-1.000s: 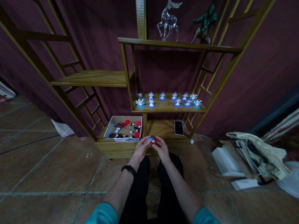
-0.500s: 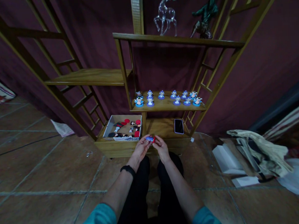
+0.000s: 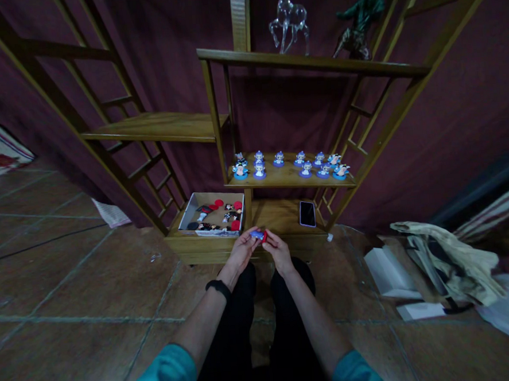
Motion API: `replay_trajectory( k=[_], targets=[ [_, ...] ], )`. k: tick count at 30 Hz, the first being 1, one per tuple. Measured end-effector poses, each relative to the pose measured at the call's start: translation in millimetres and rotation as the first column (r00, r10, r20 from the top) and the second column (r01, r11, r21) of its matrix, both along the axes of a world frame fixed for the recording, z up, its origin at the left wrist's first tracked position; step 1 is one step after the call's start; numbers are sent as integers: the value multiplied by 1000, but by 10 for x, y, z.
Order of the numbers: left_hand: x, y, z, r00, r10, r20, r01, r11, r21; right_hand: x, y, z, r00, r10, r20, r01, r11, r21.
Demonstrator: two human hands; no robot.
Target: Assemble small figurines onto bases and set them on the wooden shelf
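Note:
Between my two hands, in front of the low shelf, is a small blue-purple figurine [image 3: 256,234] lying sideways with a red round base [image 3: 264,236] at its right end. My left hand [image 3: 242,250] is closed on the figurine's body. The fingers of my right hand [image 3: 279,251] pinch the red base. Just left of and beyond my hands, an open cardboard box [image 3: 189,213] holds several figurines and loose red and dark discs. Several small figurines [image 3: 259,171] on purple and blue bases stand upright on the shelf [image 3: 279,177] above.
A phone [image 3: 307,214] lies on the lower shelf [image 3: 273,211], right of the box. A clear deer ornament [image 3: 290,20] and a dark green statue [image 3: 361,22] stand on the upper shelf [image 3: 315,61]. Bags, cloth and a white box [image 3: 389,272] lie on the floor at right.
The camera view has shifted slightly, so the shelves appear a little to the right and higher. Both hands stay together on the figurine and its red base, with hardly any movement.

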State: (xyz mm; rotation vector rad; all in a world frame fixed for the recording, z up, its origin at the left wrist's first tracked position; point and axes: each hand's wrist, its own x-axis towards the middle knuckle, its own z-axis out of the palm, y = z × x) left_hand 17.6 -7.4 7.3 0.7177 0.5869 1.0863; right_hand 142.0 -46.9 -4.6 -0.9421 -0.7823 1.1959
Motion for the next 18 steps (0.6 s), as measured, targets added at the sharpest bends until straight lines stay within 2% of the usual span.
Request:
replay_trajectory(
  k=[5,8,13,18],
  targets=[
    [41,-18,28,999,31,-25,-31,999,18,-26,6,-32,998,-26,-50,27,999,26],
    [63,-26,43,997,45,-62,-43,999,30,-25,3,-31,989,-30,-146,33,999,24],
    [85,-16,28,997,43,-70,-43,999,-4,21,7,-3,942,39,-333,-65,996,-68],
    [89,5,11,994,33,-102,-31,999,14,47,13,-10,913,88,-399,-139,985,-99]
  ],
)
